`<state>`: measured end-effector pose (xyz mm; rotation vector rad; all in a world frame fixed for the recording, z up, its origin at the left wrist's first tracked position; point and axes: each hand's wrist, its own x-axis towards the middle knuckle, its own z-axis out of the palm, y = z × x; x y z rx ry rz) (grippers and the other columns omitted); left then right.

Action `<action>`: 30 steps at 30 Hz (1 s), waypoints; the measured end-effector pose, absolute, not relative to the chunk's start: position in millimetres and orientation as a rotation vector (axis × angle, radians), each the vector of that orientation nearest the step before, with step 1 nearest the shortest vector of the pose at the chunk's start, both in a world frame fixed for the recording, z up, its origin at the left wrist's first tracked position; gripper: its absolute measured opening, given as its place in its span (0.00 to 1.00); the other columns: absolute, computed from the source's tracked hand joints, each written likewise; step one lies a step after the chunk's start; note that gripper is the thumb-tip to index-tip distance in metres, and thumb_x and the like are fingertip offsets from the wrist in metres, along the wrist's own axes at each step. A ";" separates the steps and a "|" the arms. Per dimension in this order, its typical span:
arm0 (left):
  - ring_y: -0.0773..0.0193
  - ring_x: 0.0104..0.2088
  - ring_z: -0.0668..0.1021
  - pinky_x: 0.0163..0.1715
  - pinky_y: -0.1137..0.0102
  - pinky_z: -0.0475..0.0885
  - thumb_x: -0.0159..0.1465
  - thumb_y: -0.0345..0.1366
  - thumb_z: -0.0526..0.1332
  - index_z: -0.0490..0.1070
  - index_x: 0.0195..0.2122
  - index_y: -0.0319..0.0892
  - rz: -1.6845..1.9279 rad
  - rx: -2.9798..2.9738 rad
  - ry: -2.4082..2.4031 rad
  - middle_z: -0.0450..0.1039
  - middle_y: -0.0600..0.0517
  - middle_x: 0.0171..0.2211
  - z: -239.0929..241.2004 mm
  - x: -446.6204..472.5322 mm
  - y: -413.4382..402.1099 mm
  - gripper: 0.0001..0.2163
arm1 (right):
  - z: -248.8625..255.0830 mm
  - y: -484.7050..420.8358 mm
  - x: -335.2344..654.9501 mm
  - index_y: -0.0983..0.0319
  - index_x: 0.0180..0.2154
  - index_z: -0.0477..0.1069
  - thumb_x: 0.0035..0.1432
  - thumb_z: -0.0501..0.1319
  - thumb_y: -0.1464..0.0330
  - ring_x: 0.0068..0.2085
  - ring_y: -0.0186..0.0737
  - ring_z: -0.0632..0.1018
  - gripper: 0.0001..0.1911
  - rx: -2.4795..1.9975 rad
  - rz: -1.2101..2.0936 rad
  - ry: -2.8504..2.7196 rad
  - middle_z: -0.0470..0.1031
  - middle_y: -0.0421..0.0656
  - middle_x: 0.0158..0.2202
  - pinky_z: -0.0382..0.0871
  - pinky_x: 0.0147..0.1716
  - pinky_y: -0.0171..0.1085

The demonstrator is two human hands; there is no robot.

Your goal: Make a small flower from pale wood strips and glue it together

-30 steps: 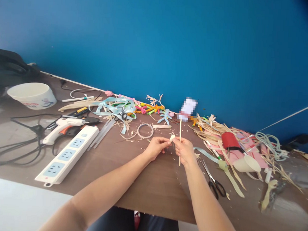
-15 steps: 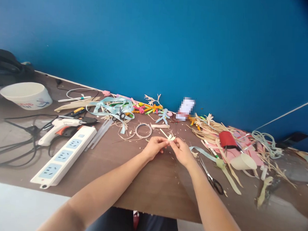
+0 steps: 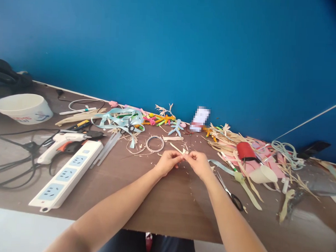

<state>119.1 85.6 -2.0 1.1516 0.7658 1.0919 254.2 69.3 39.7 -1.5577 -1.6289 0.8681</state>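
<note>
Okay, the stick is down. A second ago it stood upright in the right hand; now it lies low, slanting up and left from the fingertips. The hands have closed in too: the left hand and the right meet thumb to thumb over the middle of the tabletop. Both sets of fingers are pressed together in a pinch, the left on a pale scrap, the right on the stick's near end, as far as so small a spot lets me tell. So scrap and stick are brought tight together, held just above the wood.

Around them, plenty of litter. Scissors lie just right of the right wrist, a wire ring just beyond the left fingers. Further left: power strip, glue gun, white bowl. Blue ribbon and straw cuttings run along the back edge, under a plain blue wall.
</note>
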 end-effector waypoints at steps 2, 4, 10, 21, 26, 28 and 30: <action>0.73 0.18 0.67 0.17 0.77 0.63 0.51 0.42 0.61 0.71 0.26 0.35 1.098 1.250 0.761 0.70 0.51 0.23 -1.8 118.0 84.8 0.13 | 42.7 70.0 254.9 0.63 0.16 0.61 0.44 0.59 0.55 0.13 0.25 0.54 0.19 -1.571 1.116 -1.493 0.55 0.32 0.09 0.44 0.14 0.29; 0.73 0.18 0.67 0.19 0.76 0.64 0.52 0.42 0.59 0.71 0.26 0.35 1.104 1.350 0.755 0.71 0.51 0.23 -1.4 116.7 84.0 0.13 | 46.6 69.6 256.6 0.63 0.18 0.61 0.44 0.59 0.54 0.11 0.24 0.51 0.19 -1.588 1.376 -1.365 0.53 0.31 0.08 0.40 0.12 0.28; 0.70 0.22 0.70 0.23 0.75 0.66 0.54 0.42 0.58 0.71 0.26 0.35 1.140 1.484 0.753 0.71 0.50 0.23 -3.7 117.2 82.3 0.12 | 54.1 70.4 269.8 0.64 0.20 0.62 0.43 0.61 0.56 0.10 0.21 0.49 0.18 -1.556 1.723 -1.248 0.53 0.30 0.08 0.38 0.09 0.26; 0.71 0.21 0.70 0.24 0.75 0.66 0.51 0.40 0.61 0.71 0.26 0.35 1.096 1.420 0.719 0.71 0.51 0.22 -6.2 119.3 82.1 0.11 | 65.1 86.0 297.4 0.65 0.20 0.64 0.44 0.62 0.59 0.10 0.21 0.48 0.15 -1.458 1.978 -1.252 0.53 0.30 0.08 0.38 0.09 0.25; 0.72 0.21 0.70 0.23 0.74 0.67 0.48 0.41 0.63 0.70 0.24 0.35 1.103 1.085 0.703 0.70 0.52 0.22 -5.7 120.3 84.6 0.12 | 76.7 96.9 320.9 0.63 0.22 0.63 0.44 0.61 0.57 0.11 0.22 0.48 0.16 -1.387 1.625 -1.119 0.52 0.29 0.10 0.39 0.11 0.26; 0.71 0.22 0.70 0.23 0.74 0.68 0.47 0.41 0.64 0.70 0.24 0.35 1.121 0.964 0.693 0.70 0.52 0.22 -5.8 120.8 85.7 0.12 | 69.0 91.8 314.6 0.64 0.24 0.64 0.45 0.59 0.55 0.12 0.22 0.50 0.17 -1.509 1.557 -1.213 0.54 0.30 0.12 0.38 0.11 0.27; 0.72 0.22 0.70 0.23 0.75 0.68 0.45 0.40 0.65 0.70 0.24 0.35 1.125 0.911 0.692 0.70 0.52 0.22 -5.5 120.8 86.3 0.12 | 56.1 82.6 299.5 0.64 0.26 0.65 0.46 0.57 0.53 0.14 0.24 0.52 0.19 -1.563 1.509 -1.365 0.56 0.32 0.14 0.40 0.13 0.27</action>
